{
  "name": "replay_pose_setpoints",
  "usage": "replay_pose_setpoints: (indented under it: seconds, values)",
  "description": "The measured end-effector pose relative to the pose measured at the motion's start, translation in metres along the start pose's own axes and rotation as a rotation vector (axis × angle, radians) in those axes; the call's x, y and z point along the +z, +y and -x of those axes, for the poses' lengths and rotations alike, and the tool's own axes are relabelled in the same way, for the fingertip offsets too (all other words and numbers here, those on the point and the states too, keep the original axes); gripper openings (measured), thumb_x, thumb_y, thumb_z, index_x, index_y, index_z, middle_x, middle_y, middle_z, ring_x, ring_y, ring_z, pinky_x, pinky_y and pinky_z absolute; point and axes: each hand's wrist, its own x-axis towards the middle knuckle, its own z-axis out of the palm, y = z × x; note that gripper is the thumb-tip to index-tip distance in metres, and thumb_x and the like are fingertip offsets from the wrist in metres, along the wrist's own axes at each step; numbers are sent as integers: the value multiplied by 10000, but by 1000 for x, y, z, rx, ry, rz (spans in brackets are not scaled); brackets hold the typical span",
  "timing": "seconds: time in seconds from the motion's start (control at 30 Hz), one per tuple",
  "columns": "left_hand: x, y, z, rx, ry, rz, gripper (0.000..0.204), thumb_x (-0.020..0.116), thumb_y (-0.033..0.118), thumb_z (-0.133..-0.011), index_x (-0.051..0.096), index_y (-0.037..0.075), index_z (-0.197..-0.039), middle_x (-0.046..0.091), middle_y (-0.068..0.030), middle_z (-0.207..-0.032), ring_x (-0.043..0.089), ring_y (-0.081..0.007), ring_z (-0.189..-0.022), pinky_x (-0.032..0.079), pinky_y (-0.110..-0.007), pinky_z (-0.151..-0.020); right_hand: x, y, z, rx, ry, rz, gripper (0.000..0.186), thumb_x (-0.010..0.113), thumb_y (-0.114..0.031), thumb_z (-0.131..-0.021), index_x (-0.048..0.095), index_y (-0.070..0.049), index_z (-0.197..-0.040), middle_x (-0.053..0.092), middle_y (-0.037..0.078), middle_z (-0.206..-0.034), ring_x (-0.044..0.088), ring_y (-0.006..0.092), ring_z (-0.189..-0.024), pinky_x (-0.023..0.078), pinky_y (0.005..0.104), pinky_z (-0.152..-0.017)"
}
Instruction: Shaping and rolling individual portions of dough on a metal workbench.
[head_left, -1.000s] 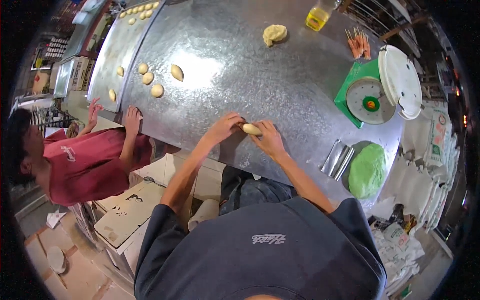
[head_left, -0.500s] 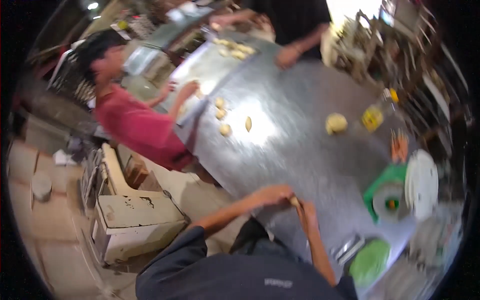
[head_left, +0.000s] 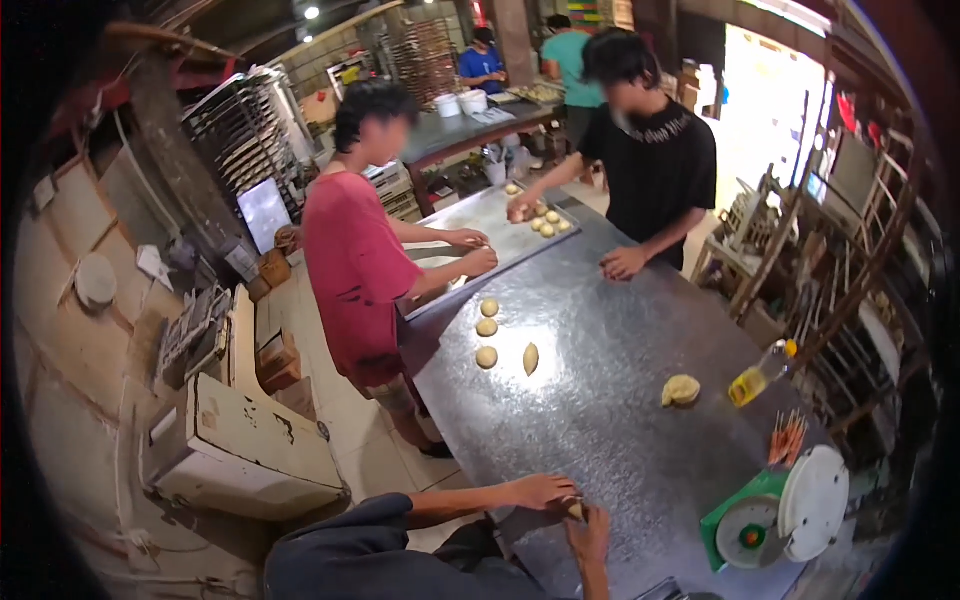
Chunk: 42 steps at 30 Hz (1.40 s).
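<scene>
At the near edge of the metal table [head_left: 620,440], my left hand [head_left: 545,491] and my right hand [head_left: 590,535] meet around a small piece of dough [head_left: 574,509]. The fingers of both are closed on it and cover much of it. Farther up the table lie a spindle-shaped dough piece [head_left: 531,359] and a short row of dough balls [head_left: 486,357]. A bigger dough lump [head_left: 681,391] rests to the right.
An oil bottle [head_left: 762,374], a bundle of thin sticks [head_left: 787,437] and a green scale [head_left: 730,525] line the right side. A person in red [head_left: 358,255] and one in black [head_left: 650,165] work at a tray [head_left: 545,250] holding dough balls.
The view has tilted upward, so the table and my hands sit lower in it. The green round thing at lower right has left the view. My hands stay together on the dough.
</scene>
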Motion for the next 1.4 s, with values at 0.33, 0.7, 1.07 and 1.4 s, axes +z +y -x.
replay_pose_setpoints:
  seconds: [0.33,0.7,1.07,1.4]
  values:
    - [-7,-16,0,-2,-6,50,560,708,89,-822,505,12,-1339,567,-189,-1291,534,-386,-1222,448,-472,-1034,27,0,-26,12,-64,74,422,788,-138,-737,635,-12,-1110,621,193,-1082,589,395,-1048,484,456,-927]
    - [-16,-11,10,56,-31,-118,591,736,104,-768,530,16,-1315,579,-181,-1286,562,-373,-1213,462,-457,-1025,21,-21,-15,27,-116,45,470,821,-190,-737,647,-21,-1139,625,198,-1055,605,402,-1007,495,467,-879]
    - [-21,22,87,-579,561,220,402,715,189,-935,586,76,-1299,576,-161,-1187,663,-285,-1013,535,-377,-882,32,-26,-19,-13,-47,44,406,762,-174,-798,666,-56,-1174,640,146,-1077,621,367,-1020,521,446,-864]
    - [-1,-14,123,-786,953,161,360,766,142,-868,599,11,-1159,581,-89,-889,574,-185,-762,492,-320,-694,37,-63,-38,661,-171,-326,438,824,-267,-803,699,16,-1113,755,158,-1006,731,227,-903,558,358,-804]
